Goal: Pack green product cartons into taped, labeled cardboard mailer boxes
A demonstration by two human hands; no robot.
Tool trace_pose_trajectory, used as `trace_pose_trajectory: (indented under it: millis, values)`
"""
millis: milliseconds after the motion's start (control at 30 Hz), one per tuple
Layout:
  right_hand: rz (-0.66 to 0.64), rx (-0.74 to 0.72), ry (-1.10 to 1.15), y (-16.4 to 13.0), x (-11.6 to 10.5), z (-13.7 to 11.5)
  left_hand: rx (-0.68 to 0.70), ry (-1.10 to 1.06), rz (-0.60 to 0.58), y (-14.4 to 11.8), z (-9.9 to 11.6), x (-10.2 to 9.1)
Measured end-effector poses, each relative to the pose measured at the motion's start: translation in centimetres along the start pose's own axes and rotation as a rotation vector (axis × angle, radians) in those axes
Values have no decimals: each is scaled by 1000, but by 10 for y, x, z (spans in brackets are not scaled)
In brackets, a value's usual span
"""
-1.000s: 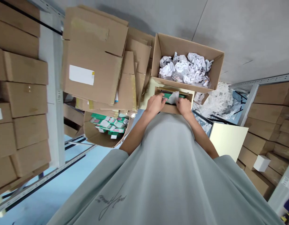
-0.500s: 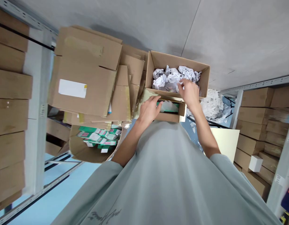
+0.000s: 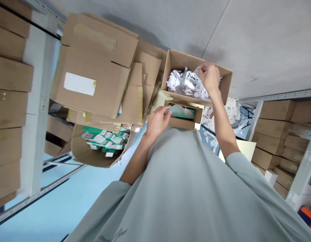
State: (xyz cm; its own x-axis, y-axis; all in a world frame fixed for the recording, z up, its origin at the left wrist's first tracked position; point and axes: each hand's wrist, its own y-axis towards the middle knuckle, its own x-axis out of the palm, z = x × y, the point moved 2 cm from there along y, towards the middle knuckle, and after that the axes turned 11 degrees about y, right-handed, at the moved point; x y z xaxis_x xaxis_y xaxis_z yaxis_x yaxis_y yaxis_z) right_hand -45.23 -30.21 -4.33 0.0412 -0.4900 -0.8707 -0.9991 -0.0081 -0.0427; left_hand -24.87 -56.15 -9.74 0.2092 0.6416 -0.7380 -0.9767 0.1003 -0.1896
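Observation:
My left hand rests on the left edge of a small open cardboard box that holds green packets and a bit of white paper. My right hand reaches into a larger open carton just beyond it and pinches a piece of crumpled white paper from the pile of paper wads inside. My grey shirt fills the lower part of the view.
Flattened cardboard sheets lie stacked at the left. Below them an open carton holds several green and white packets. Shredded white paper lies right of the boxes. Metal racks with brown cartons stand at both sides.
My right hand left the small box, moved up into the larger carton and closed on crumpled paper. My left hand stayed at the small box's left edge.

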Motion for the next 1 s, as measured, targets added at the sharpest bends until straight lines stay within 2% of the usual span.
trace_pose_trajectory:
  millis: [167,267,333,467,567,700,767,867,933,1000]
  values:
    - [225,-211,218,-93,-39,9,-1,-62,-7,-3,1,4]
    - [349,-218,322,-143,-49,3,31,-102,5,-3,13,8]
    - [411,-195,390,-165,-53,-3,71,-149,26,-2,22,11]
    - [470,-185,592,-183,-64,-14,184,-276,134,8,43,12]
    - [415,-235,759,-189,-75,-23,298,-320,216,30,62,8]
    - [318,-223,908,-201,-86,-27,423,-336,211,62,79,-5]
    - [315,-171,958,-209,-85,-17,392,-368,192,67,73,-11]
    - [373,-62,960,-225,-71,10,328,-408,76,56,45,-15]
    - [387,1,876,-237,-52,28,317,-373,-27,42,21,-12]
    - [342,34,707,-246,-27,40,304,-240,-78,31,-1,-3]
